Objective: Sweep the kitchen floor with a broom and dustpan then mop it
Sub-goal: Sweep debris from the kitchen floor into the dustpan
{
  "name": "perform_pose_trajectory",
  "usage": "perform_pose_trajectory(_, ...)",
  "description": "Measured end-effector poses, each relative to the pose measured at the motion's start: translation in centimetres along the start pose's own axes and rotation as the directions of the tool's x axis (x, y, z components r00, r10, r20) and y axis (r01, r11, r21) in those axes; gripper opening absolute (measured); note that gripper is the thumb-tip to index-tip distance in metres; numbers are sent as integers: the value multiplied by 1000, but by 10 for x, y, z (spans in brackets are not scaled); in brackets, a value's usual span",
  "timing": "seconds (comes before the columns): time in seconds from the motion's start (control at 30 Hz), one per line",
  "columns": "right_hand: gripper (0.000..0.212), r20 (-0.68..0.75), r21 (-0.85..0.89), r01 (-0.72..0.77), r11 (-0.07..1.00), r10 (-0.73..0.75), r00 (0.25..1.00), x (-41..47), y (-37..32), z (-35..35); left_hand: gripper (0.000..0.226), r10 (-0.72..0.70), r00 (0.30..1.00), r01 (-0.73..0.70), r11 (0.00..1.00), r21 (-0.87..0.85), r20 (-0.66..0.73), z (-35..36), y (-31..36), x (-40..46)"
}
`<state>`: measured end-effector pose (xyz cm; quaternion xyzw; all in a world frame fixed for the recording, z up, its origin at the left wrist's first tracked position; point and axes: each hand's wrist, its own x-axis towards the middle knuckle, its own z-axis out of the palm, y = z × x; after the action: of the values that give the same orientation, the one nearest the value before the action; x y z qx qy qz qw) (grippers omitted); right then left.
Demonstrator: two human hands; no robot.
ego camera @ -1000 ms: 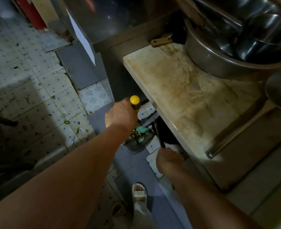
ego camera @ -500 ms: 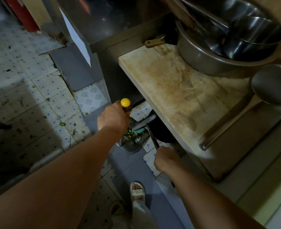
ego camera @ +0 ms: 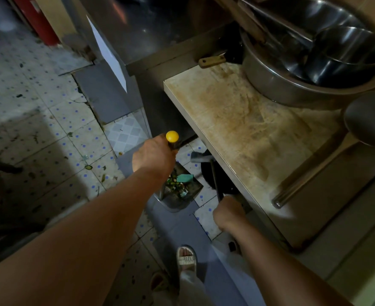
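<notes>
Two hands busy: your left hand [ego camera: 153, 159] grips dustpan handle [ego camera: 172, 138] (yellow-capped), dustpan [ego camera: 182, 191] holds scraps; your right hand [ego camera: 228, 214], at 3 o'clock, grips broom handle [ego camera: 215, 180].

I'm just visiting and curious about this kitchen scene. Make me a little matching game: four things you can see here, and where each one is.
Things:
1. dustpan
2. large steel basin
3. left hand
4. ladle

Places:
A. lying on the counter's right side, bowl toward the wall
B. on the floor, holding swept scraps
C. at the counter's far end, smaller bowls inside
D. gripping a handle with a yellow knob

Pairs: 1-B, 2-C, 3-D, 4-A
</notes>
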<state>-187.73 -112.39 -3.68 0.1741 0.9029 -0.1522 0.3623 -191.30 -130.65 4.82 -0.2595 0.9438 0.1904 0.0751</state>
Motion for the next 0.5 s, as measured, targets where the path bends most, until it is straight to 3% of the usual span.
perform_pose_trajectory(0.2,30,39,160,-62,985,56,998,8,-19,-2,28,20,1000,-20,1000,-2,-4,-1,-1,4)
perform_pose_trajectory(0.27,25,95,303,-140,943,116,989,9,-28,-4,28,19,1000,-19,1000,-3,-6,-1,-1,5)
perform_pose_trajectory(0.33,5,172,472,-235,850,172,970,8,-32,-11,28,11,1000,-11,1000,-3,-5,0,-2,5)
perform_pose_trajectory(0.43,17,237,599,-288,747,177,955,6,-27,-20,28,-3,1000,3,1000,-8,-18,0,-7,3)
perform_pose_trajectory(0.5,20,256,606,-292,740,166,952,1,-25,-23,28,1,1000,-1,1000,-10,-18,1,-11,0)
